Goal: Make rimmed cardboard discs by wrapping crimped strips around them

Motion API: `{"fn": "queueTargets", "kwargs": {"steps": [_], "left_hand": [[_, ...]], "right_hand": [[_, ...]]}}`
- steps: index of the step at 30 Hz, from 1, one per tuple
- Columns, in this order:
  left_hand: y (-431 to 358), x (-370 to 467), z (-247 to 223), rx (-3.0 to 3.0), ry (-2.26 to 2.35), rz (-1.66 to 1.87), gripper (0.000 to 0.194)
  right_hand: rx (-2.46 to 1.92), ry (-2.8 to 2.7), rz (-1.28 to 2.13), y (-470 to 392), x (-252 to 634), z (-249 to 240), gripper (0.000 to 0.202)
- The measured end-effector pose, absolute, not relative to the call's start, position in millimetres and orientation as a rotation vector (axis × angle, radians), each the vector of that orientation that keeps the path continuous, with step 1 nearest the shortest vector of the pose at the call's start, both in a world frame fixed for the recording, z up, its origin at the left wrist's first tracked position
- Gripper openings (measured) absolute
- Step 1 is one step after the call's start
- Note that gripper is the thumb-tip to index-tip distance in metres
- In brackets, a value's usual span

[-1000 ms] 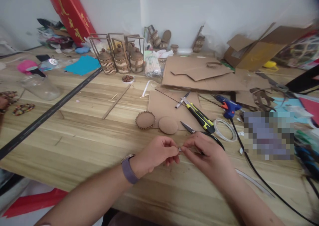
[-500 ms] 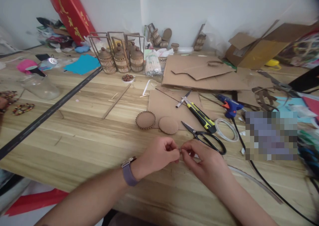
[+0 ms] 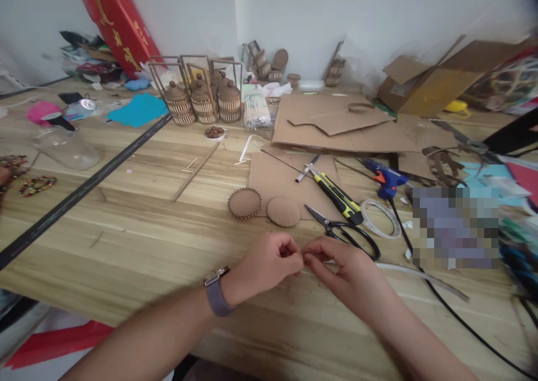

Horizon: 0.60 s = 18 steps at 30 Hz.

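My left hand (image 3: pixel 273 260), with a watch on its wrist, is closed in a pinch, and what sits between its fingertips is hidden. Against it, fingertip to fingertip, my right hand (image 3: pixel 342 266) pinches one end of a long thin strip (image 3: pixel 437 281), brown with a whitish face. The strip runs behind my right hand and curves out to the right over the table. Just beyond my hands lie a bare cardboard disc (image 3: pixel 283 211), a disc with a beaded-looking rim (image 3: pixel 244 203) and black-handled scissors (image 3: pixel 347 232).
A yellow-black utility knife (image 3: pixel 338 198), a tape roll (image 3: pixel 381 218) and a blue glue gun (image 3: pixel 386 177) with a black cord lie to the right. Cardboard sheets (image 3: pixel 319 115) are behind. Small lidded baskets with frames (image 3: pixel 204 101) stand at the back left, near a bowl of brown beads (image 3: pixel 214 133).
The strip's far end has swung up and away from me on the right, and more of its whitish face shows. My hands stay pinched together in nearly the same place.
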State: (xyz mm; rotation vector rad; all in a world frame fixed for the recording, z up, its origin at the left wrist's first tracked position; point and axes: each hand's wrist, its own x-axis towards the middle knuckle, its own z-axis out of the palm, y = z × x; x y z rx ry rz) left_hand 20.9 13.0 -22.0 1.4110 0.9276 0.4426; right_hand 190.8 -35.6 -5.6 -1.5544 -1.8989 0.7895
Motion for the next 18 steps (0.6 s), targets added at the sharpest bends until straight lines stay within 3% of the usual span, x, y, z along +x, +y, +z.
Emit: {"fn": "queueTargets", "kwargs": {"steps": [18], "left_hand": [[12.5, 21.6, -24.4, 1.548, 0.970, 0.484, 0.009]], "right_hand": [[-1.635, -1.858, 0.740, -38.1, 188.7, -11.5, 0.016]]}}
